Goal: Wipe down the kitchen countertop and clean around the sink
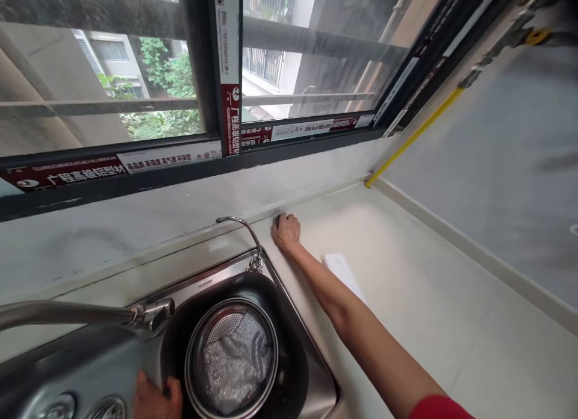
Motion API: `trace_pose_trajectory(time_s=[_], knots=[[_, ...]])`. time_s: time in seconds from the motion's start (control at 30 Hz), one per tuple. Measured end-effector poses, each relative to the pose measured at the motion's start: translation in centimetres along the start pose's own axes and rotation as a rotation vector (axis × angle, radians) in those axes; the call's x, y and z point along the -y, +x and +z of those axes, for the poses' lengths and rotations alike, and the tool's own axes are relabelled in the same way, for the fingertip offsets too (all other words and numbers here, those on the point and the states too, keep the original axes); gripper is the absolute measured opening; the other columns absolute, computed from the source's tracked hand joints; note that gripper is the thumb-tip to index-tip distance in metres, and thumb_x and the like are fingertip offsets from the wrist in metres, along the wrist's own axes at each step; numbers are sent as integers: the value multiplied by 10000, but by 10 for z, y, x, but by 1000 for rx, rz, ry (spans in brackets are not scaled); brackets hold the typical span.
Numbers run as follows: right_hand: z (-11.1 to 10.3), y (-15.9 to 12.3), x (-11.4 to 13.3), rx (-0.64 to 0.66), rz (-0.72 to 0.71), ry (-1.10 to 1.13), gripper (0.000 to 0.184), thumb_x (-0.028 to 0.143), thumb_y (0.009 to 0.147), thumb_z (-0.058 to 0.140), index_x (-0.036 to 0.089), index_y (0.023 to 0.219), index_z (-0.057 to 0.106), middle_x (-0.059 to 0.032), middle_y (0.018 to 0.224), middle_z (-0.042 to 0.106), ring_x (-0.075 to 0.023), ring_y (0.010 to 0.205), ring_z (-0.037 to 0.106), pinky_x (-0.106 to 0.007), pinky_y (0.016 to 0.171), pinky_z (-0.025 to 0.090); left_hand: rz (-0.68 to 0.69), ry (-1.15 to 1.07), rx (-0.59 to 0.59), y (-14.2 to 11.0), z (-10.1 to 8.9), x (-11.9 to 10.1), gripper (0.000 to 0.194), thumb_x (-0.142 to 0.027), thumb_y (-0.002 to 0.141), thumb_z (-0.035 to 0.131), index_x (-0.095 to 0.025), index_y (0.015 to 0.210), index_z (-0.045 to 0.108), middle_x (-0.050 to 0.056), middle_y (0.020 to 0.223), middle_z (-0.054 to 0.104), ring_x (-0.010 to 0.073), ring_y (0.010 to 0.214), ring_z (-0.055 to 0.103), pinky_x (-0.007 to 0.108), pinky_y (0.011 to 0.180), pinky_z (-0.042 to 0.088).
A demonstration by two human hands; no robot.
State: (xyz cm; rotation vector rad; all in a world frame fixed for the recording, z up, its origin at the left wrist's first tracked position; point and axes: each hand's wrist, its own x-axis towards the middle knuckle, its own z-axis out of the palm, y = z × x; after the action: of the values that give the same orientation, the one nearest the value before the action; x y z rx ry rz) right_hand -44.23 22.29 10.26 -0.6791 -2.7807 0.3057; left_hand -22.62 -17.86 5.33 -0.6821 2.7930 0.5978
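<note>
The largest thing is the window, which stands along the far side, with dark frames and printed red and white strips. Under it lies the pale counter, going from the left side to the right, where a grey wall meets it. In the near left part is set the steel sink with two bowls. The person's right arm, with a red sleeve at the near end, stretches over the counter. In the right bowl of the sink sits a round vessel; inside it I see a perforated part and something shining. A thick faucet comes in from the left, and a yellow pipe descends to the far right corner of the counter. A flat white object lies beside the arm, partly hidden by it.

The left hand is at the near edge, by the divider between the bowls. Its thumb and index finger are apart; whether the fingers hold the divider I cannot tell. A thin tap rises at the sink's far right corner. To its right, the right hand has its fingers curled closely around a small dark thing, at the far edge of the counter; its shape is mostly hidden.
</note>
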Motion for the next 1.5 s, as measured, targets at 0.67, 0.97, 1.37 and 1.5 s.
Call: trace_pose_trajectory(time_s=[0.67,0.97,1.37,1.5], knots=[[-20,-9,17,257,-559,535,403,247,804,567,192,1180,698,-117,1173,726,-256,1100,645,-449,1004,516,42,-24,-68,-17,4,0,696,-418,994,270,46,1508,344,306,1378,560,370,1143,650,460,895,545],[-63,-129,29,-70,-782,712,513,319,913,603,242,1414,521,-148,1315,643,-278,1233,628,-480,1087,514,8,-68,-70,-24,4,-2,602,-332,1016,322,-15,1527,333,274,1367,568,360,1072,673,460,854,532],[27,-74,132,152,-642,259,363,195,851,566,113,1185,685,-196,1132,675,-317,1083,601,-488,1000,515,6,-78,-69,-29,11,1,574,-257,1017,356,-39,1549,341,240,1287,594,330,1075,668,414,819,519],[34,-70,145,160,-724,210,330,156,829,565,121,1108,739,-174,1096,696,-292,1072,609,-424,985,509,9,-87,-49,-29,13,1,569,-242,1019,357,-38,1551,347,232,1255,593,312,1054,668,396,806,512]])
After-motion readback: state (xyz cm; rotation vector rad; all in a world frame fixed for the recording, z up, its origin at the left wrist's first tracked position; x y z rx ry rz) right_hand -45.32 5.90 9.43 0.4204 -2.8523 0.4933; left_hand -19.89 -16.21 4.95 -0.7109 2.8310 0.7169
